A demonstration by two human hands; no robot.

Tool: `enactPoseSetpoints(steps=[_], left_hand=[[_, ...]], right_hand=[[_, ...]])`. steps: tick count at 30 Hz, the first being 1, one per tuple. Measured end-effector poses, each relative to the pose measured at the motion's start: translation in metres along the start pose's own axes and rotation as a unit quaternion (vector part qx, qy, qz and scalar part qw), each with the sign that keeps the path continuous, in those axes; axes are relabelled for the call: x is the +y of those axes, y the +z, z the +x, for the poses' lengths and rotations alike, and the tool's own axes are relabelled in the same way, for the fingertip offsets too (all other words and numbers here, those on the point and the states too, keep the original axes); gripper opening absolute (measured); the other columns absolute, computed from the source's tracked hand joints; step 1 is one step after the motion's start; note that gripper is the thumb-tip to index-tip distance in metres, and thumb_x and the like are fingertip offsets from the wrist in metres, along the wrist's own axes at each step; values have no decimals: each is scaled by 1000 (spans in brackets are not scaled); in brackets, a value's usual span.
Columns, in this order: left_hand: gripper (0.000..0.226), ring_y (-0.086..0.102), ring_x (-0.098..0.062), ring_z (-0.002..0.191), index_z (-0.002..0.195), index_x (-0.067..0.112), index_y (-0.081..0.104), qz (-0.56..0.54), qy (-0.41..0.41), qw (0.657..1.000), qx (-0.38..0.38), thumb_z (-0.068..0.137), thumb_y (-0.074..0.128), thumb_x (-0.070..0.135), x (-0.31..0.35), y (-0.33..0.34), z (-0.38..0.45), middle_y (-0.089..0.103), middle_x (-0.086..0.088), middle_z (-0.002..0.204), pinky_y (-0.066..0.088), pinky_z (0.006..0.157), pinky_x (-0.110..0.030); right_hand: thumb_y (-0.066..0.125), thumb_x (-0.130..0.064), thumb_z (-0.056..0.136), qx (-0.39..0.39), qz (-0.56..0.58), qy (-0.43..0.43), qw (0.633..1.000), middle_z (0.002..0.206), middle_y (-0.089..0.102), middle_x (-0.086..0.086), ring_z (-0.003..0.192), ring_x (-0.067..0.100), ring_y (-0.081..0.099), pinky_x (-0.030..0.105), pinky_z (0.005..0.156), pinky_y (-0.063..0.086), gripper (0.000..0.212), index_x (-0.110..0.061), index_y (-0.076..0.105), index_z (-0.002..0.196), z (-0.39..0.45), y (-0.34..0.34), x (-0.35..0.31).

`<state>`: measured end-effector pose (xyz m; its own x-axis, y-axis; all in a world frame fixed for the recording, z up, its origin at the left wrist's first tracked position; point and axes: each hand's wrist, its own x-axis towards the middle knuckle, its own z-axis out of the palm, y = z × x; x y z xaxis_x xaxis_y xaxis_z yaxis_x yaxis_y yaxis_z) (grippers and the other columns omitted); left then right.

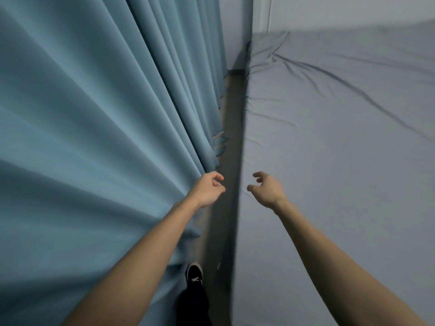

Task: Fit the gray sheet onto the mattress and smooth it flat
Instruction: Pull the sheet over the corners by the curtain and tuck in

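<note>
Both bare hands reach forward with loosely curled, empty fingers, the left hand point(208, 189) beside the pleated teal curtain point(94, 114) and the right hand point(267, 189) over the edge of the wrinkled gray fitted sheet point(341, 137) covering the mattress.

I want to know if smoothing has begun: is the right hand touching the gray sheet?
Cannot tell. The head view shows the right hand open over the gray sheet near the mattress edge, blurred, with no clear contact or gap.

I am seeing no text, label, brand or number that can be read anywhere in this view.
</note>
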<state>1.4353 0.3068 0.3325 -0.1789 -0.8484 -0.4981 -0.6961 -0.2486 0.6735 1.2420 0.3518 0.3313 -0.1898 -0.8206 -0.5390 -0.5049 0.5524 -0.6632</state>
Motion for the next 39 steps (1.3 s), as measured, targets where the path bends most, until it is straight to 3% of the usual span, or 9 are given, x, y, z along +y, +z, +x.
enactPoseSetpoints(steps=[6,10,15,18,24,28,33,39], left_hand=[[21,65,-19,80,101,28,64,71,52,992,-91,82,65,21,-26,-68,69,69,0,92,54,76,-32],[21,61,-18,80,105,21,67,100,87,985,-110,84,64,18,-10,-99,104,68,-2,93,48,76,-26],[20,66,-25,97,102,23,64,146,106,975,-132,83,65,19,13,-101,143,69,-2,96,52,89,-33],[21,63,-23,85,101,26,62,145,108,975,-133,81,63,22,27,-101,164,70,0,99,53,83,-33],[20,66,-23,93,97,26,65,148,128,975,-105,78,61,23,82,-109,236,69,1,93,54,87,-34],[10,65,-22,94,83,31,60,145,156,974,-80,75,61,26,149,-131,291,71,5,88,53,89,-37],[16,65,-24,92,95,22,65,165,176,969,-46,80,64,18,237,-155,353,68,1,84,51,83,-30],[30,64,-24,99,110,18,63,207,165,962,-73,81,66,19,302,-149,430,66,0,97,51,89,-30]], right_hand=[[63,-20,89,77,60,39,994,136,58,9,117,25,61,37,104,47,48,-12,54,136,5,83,-53],[62,-19,89,130,94,67,985,135,59,7,110,22,64,38,102,49,47,-14,56,135,12,86,-82],[60,-22,89,173,107,88,975,135,57,5,113,22,59,36,99,48,49,-17,54,137,28,53,-103],[61,-22,89,174,97,90,976,134,57,5,114,22,57,33,96,47,49,-17,53,137,49,33,-110],[62,-23,89,162,100,80,978,135,56,6,118,24,56,37,99,48,52,-17,50,140,118,-8,-139],[63,-23,89,167,117,54,978,138,54,9,121,25,54,38,99,49,54,-16,49,141,182,-67,-169],[63,-23,89,195,130,29,972,141,53,10,123,26,54,33,99,45,56,-15,48,142,246,-144,-207],[63,-23,89,207,160,42,964,144,51,10,128,26,51,35,103,43,57,-15,47,143,305,-213,-212]])
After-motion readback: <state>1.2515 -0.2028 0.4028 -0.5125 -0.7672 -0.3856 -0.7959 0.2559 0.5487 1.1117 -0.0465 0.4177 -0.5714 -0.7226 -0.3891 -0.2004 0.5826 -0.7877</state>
